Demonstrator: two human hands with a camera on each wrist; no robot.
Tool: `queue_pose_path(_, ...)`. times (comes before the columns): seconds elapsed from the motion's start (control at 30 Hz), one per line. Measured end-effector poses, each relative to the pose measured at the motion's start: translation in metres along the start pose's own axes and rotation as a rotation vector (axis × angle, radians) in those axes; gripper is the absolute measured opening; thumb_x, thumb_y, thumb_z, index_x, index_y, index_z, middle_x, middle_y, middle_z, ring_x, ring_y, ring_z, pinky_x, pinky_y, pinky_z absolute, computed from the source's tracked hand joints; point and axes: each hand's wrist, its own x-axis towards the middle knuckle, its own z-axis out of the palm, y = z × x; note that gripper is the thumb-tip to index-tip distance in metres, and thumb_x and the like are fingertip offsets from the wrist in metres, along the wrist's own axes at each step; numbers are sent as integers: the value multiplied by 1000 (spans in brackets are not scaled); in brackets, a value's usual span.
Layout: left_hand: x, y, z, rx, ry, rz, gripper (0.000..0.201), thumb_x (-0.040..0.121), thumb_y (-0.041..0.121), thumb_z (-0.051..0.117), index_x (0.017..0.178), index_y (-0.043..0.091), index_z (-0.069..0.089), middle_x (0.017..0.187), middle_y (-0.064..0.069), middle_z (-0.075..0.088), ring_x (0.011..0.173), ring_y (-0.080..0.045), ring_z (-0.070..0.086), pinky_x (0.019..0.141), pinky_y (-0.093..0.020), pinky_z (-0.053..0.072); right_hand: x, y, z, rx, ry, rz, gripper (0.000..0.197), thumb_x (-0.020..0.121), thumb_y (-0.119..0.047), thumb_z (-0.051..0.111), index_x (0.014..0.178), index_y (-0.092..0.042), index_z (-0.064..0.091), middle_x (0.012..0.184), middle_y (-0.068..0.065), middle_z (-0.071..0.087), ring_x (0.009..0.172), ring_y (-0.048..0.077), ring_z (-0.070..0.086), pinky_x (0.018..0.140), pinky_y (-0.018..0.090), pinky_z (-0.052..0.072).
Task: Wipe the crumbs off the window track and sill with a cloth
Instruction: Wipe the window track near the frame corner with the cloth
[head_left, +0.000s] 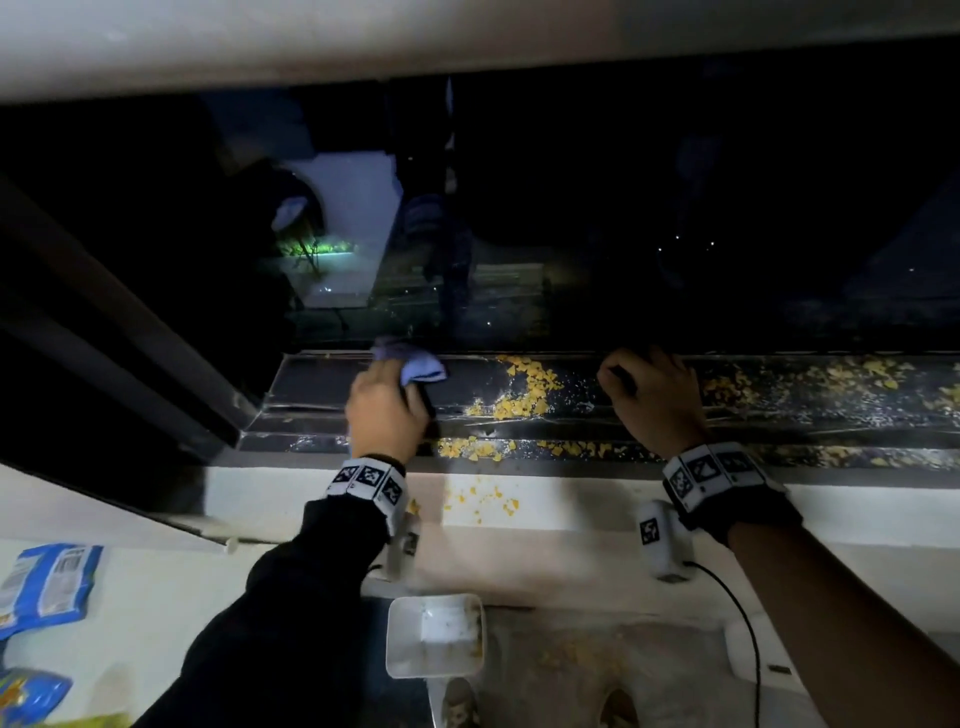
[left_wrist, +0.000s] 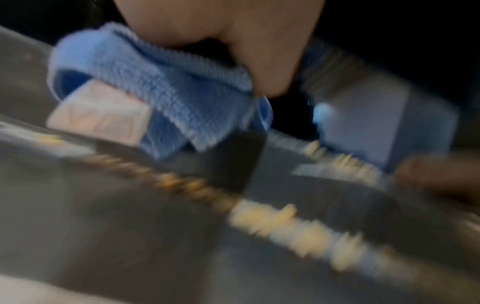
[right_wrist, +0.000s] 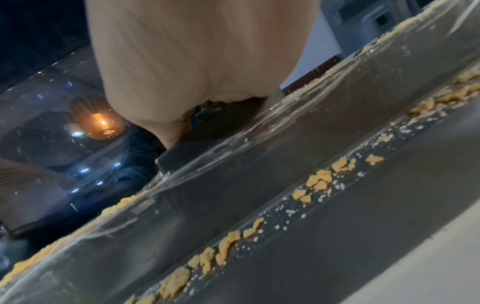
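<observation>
The left hand (head_left: 385, 410) is curled around a bunched light-blue microfibre cloth (head_left: 415, 364), pressing it down on the dark metal window track (head_left: 332, 384) near the track's left end, just in front of the dark glass pane (head_left: 675, 234). The left wrist view, which is blurred, shows the cloth (left_wrist: 161, 90) pinched under the fingers, with a pale sewn-in label (left_wrist: 101, 115) folded out beneath it. To the right of the cloth, scattered yellow crumbs (head_left: 524, 389) lie in a loose heap on the track, more crumbs run along the lower front channel (head_left: 478, 449), and a further spread covers the track at the far right (head_left: 841, 379). A few crumbs have landed on the white painted sill (head_left: 571, 499) below the track. The right hand (head_left: 649, 395) rests on the track between the two crumb patches, fingers bent over its back rail; whether it grasps anything I cannot tell, though the right wrist view shows the fingers (right_wrist: 166, 115) touching the raised dark rail (right_wrist: 207, 144). Both wrists wear bands with black-and-white square markers. Below the sill stands a white square plastic container (head_left: 435, 636), and at the lower left lies a blue printed snack packet (head_left: 49, 584).
</observation>
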Motion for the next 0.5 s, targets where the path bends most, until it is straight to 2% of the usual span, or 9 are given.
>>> queue_pose_path(0.07, 3, 8, -7, -115, -11, 11, 20, 79, 0, 55, 95, 6, 66, 94, -18, 66, 87, -34, 61, 75, -34, 45, 0, 1, -1, 6, -4, -2, 24, 85, -46, 45, 90, -32, 62, 102, 5, 61, 97, 34, 53, 82, 41, 41)
queue_pose_path(0.1, 8, 5, -14, -130, 38, -14, 18, 80, 0, 55, 94, 3, 67, 93, -20, 65, 87, -36, 61, 76, -34, 44, 0, 1, -2, 9, -2, -3, 25, 84, -47, 44, 90, -32, 62, 103, 5, 61, 98, 34, 54, 83, 42, 42)
queue_pose_path(0.17, 20, -15, -34, -41, 154, -102, 13, 80, 2, 55, 90, -2, 63, 92, -27, 60, 88, -41, 57, 77, -40, 41, 0, 1, -2, 13, 10, -3, 29, 84, -50, 40, 89, -31, 62, 102, 5, 62, 97, 34, 54, 82, 41, 41)
queue_pose_path(0.23, 32, -41, -54, 172, 182, -180, 15, 79, 9, 59, 87, -3, 59, 91, -28, 58, 88, -43, 55, 77, -45, 39, 0, 1, -1, 3, 15, -7, 33, 84, -51, 38, 89, -31, 63, 102, 6, 62, 96, 35, 55, 81, 41, 41)
queue_pose_path(0.33, 41, -66, -59, 435, 30, -169, 20, 77, 19, 64, 82, 0, 61, 82, -26, 60, 84, -41, 55, 76, -46, 39, 0, 1, 0, -5, 3, 0, 33, 84, -50, 38, 91, -30, 63, 102, 7, 62, 98, 35, 55, 82, 41, 39)
queue_pose_path(0.43, 37, -74, -39, 474, -105, -44, 28, 78, 25, 61, 85, -2, 60, 84, -28, 59, 81, -41, 55, 73, -45, 42, -1, 1, -1, -8, 0, 11, 33, 83, -50, 38, 90, -31, 63, 102, 7, 62, 98, 35, 55, 82, 41, 39)
queue_pose_path(0.5, 34, -74, -28, 493, -140, 1, 32, 78, 25, 61, 89, -5, 59, 88, -27, 59, 86, -40, 54, 79, -45, 38, -2, 1, -1, -8, 5, 4, 31, 83, -50, 39, 89, -31, 63, 100, 6, 62, 95, 35, 55, 80, 40, 39)
